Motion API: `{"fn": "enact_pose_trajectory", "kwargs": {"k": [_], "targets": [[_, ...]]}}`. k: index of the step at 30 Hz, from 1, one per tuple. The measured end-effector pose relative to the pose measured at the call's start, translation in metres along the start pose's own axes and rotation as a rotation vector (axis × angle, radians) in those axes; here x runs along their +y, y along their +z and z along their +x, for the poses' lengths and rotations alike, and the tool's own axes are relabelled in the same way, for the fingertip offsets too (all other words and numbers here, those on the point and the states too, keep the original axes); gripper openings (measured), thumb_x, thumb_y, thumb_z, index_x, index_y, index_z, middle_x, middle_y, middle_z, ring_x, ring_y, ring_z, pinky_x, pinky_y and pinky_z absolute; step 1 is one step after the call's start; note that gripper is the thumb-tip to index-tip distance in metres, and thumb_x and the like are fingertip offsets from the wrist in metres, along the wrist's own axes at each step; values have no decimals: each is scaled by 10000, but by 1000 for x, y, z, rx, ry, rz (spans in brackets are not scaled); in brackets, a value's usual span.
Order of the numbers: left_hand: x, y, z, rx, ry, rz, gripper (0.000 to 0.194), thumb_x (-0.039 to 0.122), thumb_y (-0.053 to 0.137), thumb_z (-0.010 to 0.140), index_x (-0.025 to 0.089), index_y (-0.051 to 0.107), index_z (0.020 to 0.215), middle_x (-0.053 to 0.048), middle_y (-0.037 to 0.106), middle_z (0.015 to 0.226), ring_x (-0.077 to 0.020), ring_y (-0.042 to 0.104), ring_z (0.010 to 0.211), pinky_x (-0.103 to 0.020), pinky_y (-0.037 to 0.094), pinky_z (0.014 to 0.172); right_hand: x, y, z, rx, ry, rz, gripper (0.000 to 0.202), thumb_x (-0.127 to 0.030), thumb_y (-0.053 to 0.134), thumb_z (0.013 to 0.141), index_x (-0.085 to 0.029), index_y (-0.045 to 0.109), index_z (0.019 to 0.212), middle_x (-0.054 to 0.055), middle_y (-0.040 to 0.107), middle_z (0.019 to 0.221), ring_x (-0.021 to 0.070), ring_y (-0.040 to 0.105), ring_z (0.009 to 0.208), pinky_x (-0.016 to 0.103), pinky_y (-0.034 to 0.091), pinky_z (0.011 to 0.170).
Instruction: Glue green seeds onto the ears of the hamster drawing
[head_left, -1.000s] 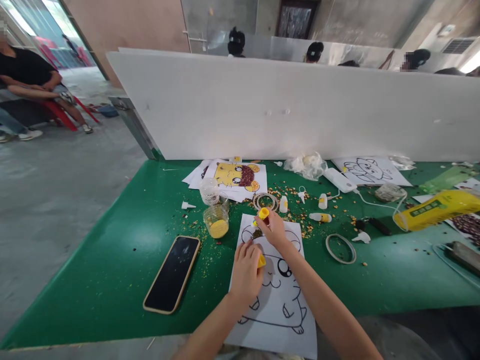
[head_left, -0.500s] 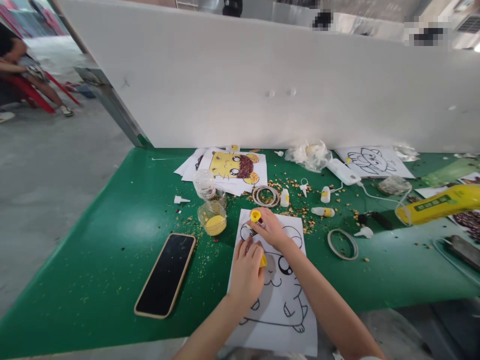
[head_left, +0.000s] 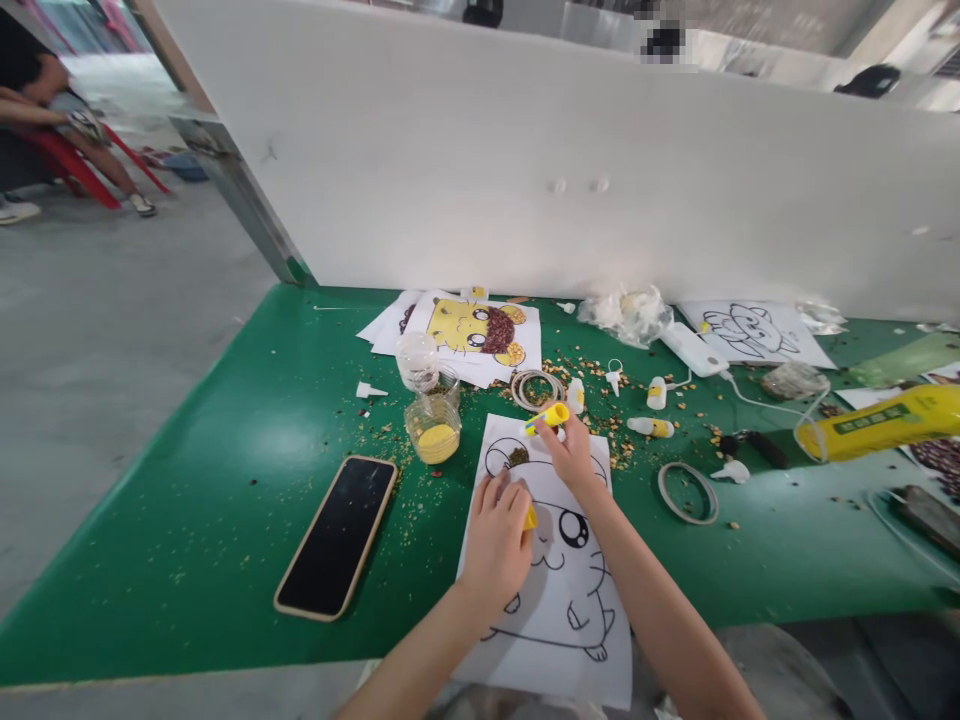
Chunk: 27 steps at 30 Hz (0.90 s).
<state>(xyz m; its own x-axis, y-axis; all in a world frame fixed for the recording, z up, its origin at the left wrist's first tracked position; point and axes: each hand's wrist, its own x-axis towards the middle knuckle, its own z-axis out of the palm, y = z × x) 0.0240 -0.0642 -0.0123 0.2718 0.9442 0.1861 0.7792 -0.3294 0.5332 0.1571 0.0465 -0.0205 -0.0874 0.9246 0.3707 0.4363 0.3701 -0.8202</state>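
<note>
A white sheet with a black outline drawing of a hamster [head_left: 551, 620] lies on the green table. Near its top left, a small dark patch [head_left: 517, 457] fills part of one ear. My left hand [head_left: 499, 525] rests on the sheet, its fingers curled round a yellow cap, mostly hidden by the hand. Above the sheet's top edge, my right hand [head_left: 571, 448] grips a yellow tube [head_left: 547, 418], which is tilted with its open-looking end up to the right. Left of the sheet stands a clear cup with yellow grains [head_left: 437, 442].
A phone [head_left: 337, 537] lies at left. Behind are a coloured hamster picture [head_left: 480, 335], tape rolls [head_left: 688, 493], glue bottles [head_left: 651, 427], scattered grains and a white device [head_left: 694, 350]. A yellow bottle [head_left: 885, 422] lies at right. A seated person's legs [head_left: 97, 165] show far left.
My right hand has moved up and to the right, and the yellow tube in it has tipped from upright to slanted. The dark ear patch is now uncovered. The view has shifted slightly.
</note>
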Motion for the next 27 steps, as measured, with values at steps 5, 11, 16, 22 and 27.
{"fn": "enact_pose_trajectory", "kwargs": {"k": [5, 11, 16, 22, 27], "targets": [[1, 1, 0, 3, 0, 35, 388, -10, 422, 694, 177, 516, 1021, -73, 580, 1021, -299, 408, 1212, -506, 305, 1048, -7, 13, 1, -260, -79, -66, 167, -346, 533, 831, -201, 545, 913, 43, 578, 829, 169, 489, 700, 308, 399, 672], [2, -1, 0, -34, -5, 62, 342, -8, 428, 699, 151, 512, 990, -76, 580, 1037, -290, 405, 1207, -483, 299, 1060, -7, 13, 5, -312, -132, -164, 211, -393, 505, 853, -192, 527, 915, 63, 578, 841, 206, 514, 797, 330, 409, 714], [2, 0, 0, -36, -11, 69, 347, -13, 421, 691, 160, 510, 978, -66, 581, 1019, -287, 400, 1217, -484, 293, 1065, -6, 13, 4, -296, -193, -234, 185, -381, 496, 863, -199, 523, 879, 56, 563, 790, 204, 501, 751, 335, 421, 688], [2, 0, 2, -23, 8, 81, 341, -8, 416, 685, 161, 515, 964, -70, 580, 1012, -300, 414, 1203, -493, 301, 1059, -5, 15, 5, -315, -201, -213, 212, -385, 489, 868, -187, 520, 938, 73, 578, 848, 213, 523, 801, 338, 434, 708], [2, 0, 1, -21, 10, 79, 380, -4, 421, 686, 148, 505, 1025, -78, 577, 1026, -300, 412, 1203, -492, 311, 1051, -6, 11, 6, -301, -184, -246, 201, -378, 481, 871, -189, 524, 924, 70, 578, 831, 212, 514, 776, 346, 434, 704]]}}
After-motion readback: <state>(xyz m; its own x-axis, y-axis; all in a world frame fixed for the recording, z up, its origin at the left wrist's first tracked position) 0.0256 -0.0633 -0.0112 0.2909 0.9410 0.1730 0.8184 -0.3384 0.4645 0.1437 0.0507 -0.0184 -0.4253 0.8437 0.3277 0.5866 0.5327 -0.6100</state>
